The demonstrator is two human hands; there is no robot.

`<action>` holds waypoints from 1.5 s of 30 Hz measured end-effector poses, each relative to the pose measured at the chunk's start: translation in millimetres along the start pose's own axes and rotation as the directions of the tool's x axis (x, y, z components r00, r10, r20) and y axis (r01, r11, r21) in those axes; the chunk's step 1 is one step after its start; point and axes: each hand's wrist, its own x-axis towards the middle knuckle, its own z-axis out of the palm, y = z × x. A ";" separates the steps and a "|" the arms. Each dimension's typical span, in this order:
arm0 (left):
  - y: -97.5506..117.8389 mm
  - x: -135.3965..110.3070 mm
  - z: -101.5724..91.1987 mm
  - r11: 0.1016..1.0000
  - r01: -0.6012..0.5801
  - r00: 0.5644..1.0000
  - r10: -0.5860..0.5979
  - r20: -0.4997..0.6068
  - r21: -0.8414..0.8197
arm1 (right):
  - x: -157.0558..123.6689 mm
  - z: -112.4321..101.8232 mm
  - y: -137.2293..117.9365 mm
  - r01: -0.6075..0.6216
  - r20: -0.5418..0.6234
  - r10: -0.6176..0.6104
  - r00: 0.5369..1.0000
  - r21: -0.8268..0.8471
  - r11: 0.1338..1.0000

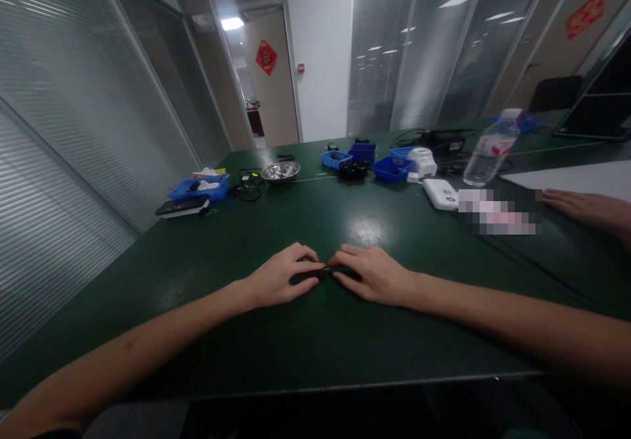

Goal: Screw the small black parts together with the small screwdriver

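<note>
My left hand (283, 273) and my right hand (371, 273) rest close together on the dark green table (315, 340), fingertips almost meeting. Between them lies a small black object (323, 273), long and thin; both hands curl round its ends. Most of it is hidden under the fingers, so I cannot name it. Both forearms stretch in from the near edge.
Far across the table stand blue trays (387, 168), a metal bowl (280, 171), a white device (441, 194), a water bottle (490, 148) and cables. Another blue tray (200, 188) and a black keyboard-like item sit at the left. Another person's hand (589, 207) lies at the right.
</note>
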 end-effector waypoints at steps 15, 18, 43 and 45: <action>-1.4 -0.6 0.3 1.000 0.004 1.000 -0.004 -0.002 -0.013 | -0.3 -0.4 -0.2 -0.007 -0.002 0.007 1.000 0.004 1.000; -0.6 -0.1 -0.3 1.000 0.006 1.000 -0.006 0.001 -0.012 | -0.7 0.0 0.5 -0.010 -0.001 0.010 1.000 0.006 1.000; -0.6 -3.0 1.8 0.998 -0.037 0.995 0.031 -0.099 -0.058 | -2.0 1.4 4.2 0.050 -0.072 -0.047 0.996 0.034 0.998; -0.8 -3.3 2.1 0.997 -0.054 0.994 0.048 -0.102 -0.054 | -1.7 1.1 3.8 0.060 -0.064 -0.058 0.996 0.033 0.998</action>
